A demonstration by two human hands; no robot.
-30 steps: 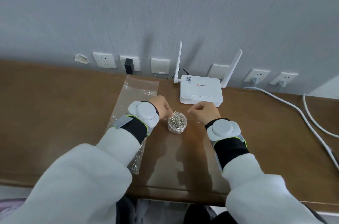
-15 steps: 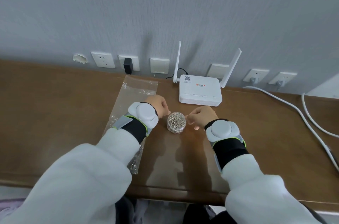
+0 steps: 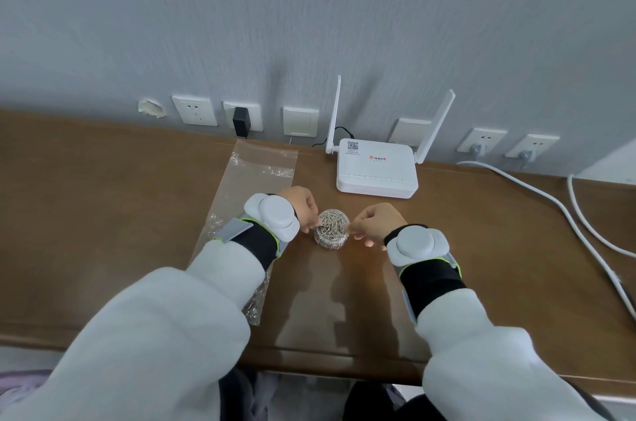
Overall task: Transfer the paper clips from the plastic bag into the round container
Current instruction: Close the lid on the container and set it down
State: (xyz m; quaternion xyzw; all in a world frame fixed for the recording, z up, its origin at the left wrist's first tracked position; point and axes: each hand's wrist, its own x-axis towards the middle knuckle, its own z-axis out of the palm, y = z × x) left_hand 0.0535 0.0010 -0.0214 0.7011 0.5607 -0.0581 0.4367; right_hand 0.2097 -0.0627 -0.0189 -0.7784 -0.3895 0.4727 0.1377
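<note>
Flanking the container (image 3: 332, 241) at frame centre | left hand (image 3: 299, 205) and right hand (image 3: 377, 222) are curling fingers at its rim; any pinched clip is too small to tell | clips (image 3: 332, 226) are filling it to the brim | bag (image 3: 254, 179) is lying left of centre, holding a few more | risk: a nudged rim or overfilling is likely spilling the heap

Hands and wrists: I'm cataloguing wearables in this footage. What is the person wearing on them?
The left hand and right hand are bare. Each wrist carries a black strap with lime-green edging and a grey tab, topped by a white rounded puck-like unit: left wrist device, right wrist device. Loose white sleeves cover the forearms. No cables or markings show.
</note>
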